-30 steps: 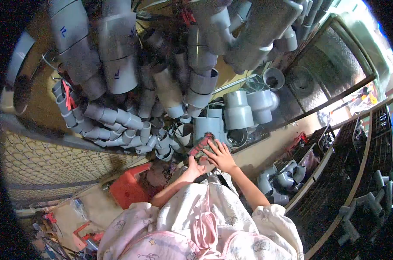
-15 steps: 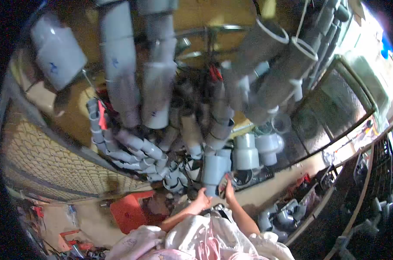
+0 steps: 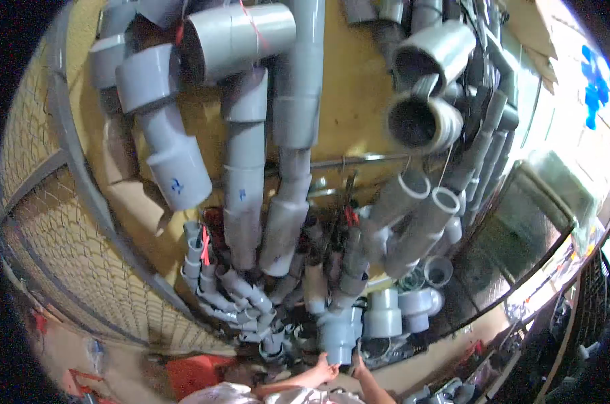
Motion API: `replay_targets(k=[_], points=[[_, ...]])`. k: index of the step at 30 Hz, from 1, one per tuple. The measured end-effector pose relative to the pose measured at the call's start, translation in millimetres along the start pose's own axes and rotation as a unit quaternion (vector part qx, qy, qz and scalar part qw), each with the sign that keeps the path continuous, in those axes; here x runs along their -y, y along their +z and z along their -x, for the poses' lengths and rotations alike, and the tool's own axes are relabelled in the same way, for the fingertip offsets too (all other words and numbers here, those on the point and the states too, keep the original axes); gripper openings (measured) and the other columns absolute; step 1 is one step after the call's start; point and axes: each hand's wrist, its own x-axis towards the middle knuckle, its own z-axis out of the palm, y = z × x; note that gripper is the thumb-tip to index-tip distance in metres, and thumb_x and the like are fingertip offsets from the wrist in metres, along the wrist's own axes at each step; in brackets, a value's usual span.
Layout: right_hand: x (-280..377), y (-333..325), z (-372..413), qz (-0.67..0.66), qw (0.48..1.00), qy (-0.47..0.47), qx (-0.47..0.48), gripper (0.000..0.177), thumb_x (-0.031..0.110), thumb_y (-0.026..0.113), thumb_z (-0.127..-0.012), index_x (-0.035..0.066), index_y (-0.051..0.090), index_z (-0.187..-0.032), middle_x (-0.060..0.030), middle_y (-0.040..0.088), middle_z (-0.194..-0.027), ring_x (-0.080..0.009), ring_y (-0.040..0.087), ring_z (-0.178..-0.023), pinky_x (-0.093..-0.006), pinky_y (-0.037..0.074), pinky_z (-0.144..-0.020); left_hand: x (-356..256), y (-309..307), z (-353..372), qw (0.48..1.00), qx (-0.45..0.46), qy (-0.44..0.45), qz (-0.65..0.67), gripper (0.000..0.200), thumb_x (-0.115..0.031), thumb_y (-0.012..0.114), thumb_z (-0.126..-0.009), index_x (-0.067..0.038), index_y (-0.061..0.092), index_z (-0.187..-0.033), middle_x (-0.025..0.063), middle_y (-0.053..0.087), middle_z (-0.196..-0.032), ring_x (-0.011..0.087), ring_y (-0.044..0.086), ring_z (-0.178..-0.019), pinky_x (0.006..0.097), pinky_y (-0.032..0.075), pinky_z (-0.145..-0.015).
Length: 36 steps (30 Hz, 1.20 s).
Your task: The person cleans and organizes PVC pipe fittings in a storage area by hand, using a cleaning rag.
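A grey plastic pipe reducer point(image 3: 337, 334), wide at the top and narrower below, stands upright at the lower middle of the view. My left hand point(image 3: 327, 369) is closed at its narrow lower end. Close to the right side of that end is my right hand point(image 3: 361, 369), its fingers pointing up and partly hidden. Just right of the reducer, a paler stepped pipe coupling point(image 3: 383, 314) stands above a dark-mouthed ring point(image 3: 375, 348).
Strings of grey pipe fittings point(image 3: 244, 182) hang overhead and in front. Curved elbows point(image 3: 254, 296) cluster at left, near a wire-mesh panel point(image 3: 130, 289). At right are a framed glass panel point(image 3: 500, 236) and dark racks point(image 3: 554, 337). A red object point(image 3: 197, 374) lies below.
The view has tilted upward, so the hands and reducer sit lower and more hanging fittings show. The right hand now appears slightly apart from the reducer's side; the left stays at its lower end.
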Motion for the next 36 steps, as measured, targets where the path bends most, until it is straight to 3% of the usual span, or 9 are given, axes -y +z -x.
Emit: replay_targets(k=[8,12,14,17,19,21,26,32,36], points=[[3,-6,4,-0.184,0.977,0.086,0.060,0.074,0.064,0.038,-0.073,0.008,0.038,-0.121,-0.0090,0.049,-0.113,-0.0255,0.048,-0.099,-0.0389,0.039,-0.085,38,53,57,0.989,-0.106,0.101,0.002,0.044,-0.045,0.039,-0.080,-0.006,0.047,-0.096,0.0083,0.056,-0.092,0.0193,0.054,-0.084,0.0280,0.041,-0.059],[-14,-18,-20,-0.154,0.988,0.024,0.018,0.070,0.062,0.040,-0.074,0.009,0.040,-0.120,-0.0084,0.049,-0.112,-0.0258,0.049,-0.098,-0.0387,0.039,-0.085,37,64,96,0.973,0.025,0.071,-0.216,0.043,-0.041,0.038,-0.084,-0.002,0.045,-0.100,0.0102,0.056,-0.101,0.0207,0.053,-0.094,0.0286,0.042,-0.062],[-21,-22,-30,-0.108,0.994,-0.017,0.008,0.068,0.060,0.042,-0.075,0.010,0.040,-0.120,-0.0082,0.050,-0.112,-0.0259,0.049,-0.098,-0.0387,0.039,-0.085,29,58,117,0.857,0.143,0.086,-0.488,0.045,-0.040,0.038,-0.085,0.000,0.044,-0.102,0.0136,0.056,-0.102,0.0222,0.054,-0.094,0.0292,0.042,-0.065],[-6,-8,-19,0.026,0.996,-0.079,-0.011,0.077,0.058,0.043,-0.076,0.009,0.022,-0.131,-0.0081,0.025,-0.133,-0.0209,0.024,-0.121,-0.0344,0.020,-0.098,-7,29,85,0.718,0.022,0.229,-0.657,0.041,-0.041,0.051,-0.079,-0.001,0.059,-0.083,0.0079,0.061,-0.078,0.0131,0.058,-0.067,0.0255,0.044,-0.054],[15,14,0,0.100,0.989,-0.105,-0.034,0.074,0.056,0.041,-0.078,0.007,0.024,-0.130,-0.0073,0.025,-0.134,-0.0200,0.020,-0.124,-0.0316,0.016,-0.100,-19,42,114,0.476,-0.149,0.372,-0.783,0.043,-0.048,0.059,-0.069,-0.005,0.062,-0.068,0.0122,0.060,-0.072,0.0180,0.058,-0.064,0.0308,0.044,-0.055],[27,35,17,0.138,0.979,-0.144,-0.048,0.065,0.052,0.040,-0.080,0.004,0.036,-0.124,-0.0093,0.035,-0.128,-0.0198,0.030,-0.119,-0.0278,0.019,-0.098,-11,52,141,0.326,-0.230,0.563,-0.724,0.060,-0.048,0.064,-0.061,-0.003,0.053,-0.098,0.0159,0.057,-0.082,0.0327,0.057,-0.076,0.0393,0.045,-0.061],[53,64,37,0.486,0.847,-0.131,-0.169,0.056,0.047,0.040,-0.082,0.001,0.043,-0.113,-0.0271,0.054,-0.093,-0.0374,0.054,-0.087,-0.0408,0.041,-0.076,-17,58,99,0.420,-0.194,0.493,-0.737,0.055,-0.018,0.054,-0.070,0.008,0.037,-0.116,0.0276,0.055,-0.078,0.0403,0.056,-0.071,0.0462,0.045,-0.063],[56,89,41,0.464,0.766,-0.351,-0.274,0.068,0.031,0.046,-0.079,0.007,0.008,-0.130,-0.0329,0.051,-0.089,-0.0482,0.050,-0.077,-0.0493,0.041,-0.067,-14,55,78,0.431,-0.153,0.519,-0.722,0.052,0.002,0.050,-0.061,0.014,0.037,-0.110,0.0303,0.054,-0.076,0.0444,0.053,-0.074,0.0448,0.044,-0.065],[39,58,3,0.348,0.794,-0.448,-0.218,0.053,0.032,0.045,-0.081,0.003,0.030,-0.123,-0.0250,0.055,-0.085,-0.0392,0.053,-0.079,-0.0411,0.041,-0.073,-13,49,71,0.431,-0.170,0.553,-0.692,0.042,-0.004,0.049,-0.066,0.006,0.044,-0.107,0.0300,0.053,-0.076,0.0414,0.054,-0.075,0.0452,0.043,-0.064]])
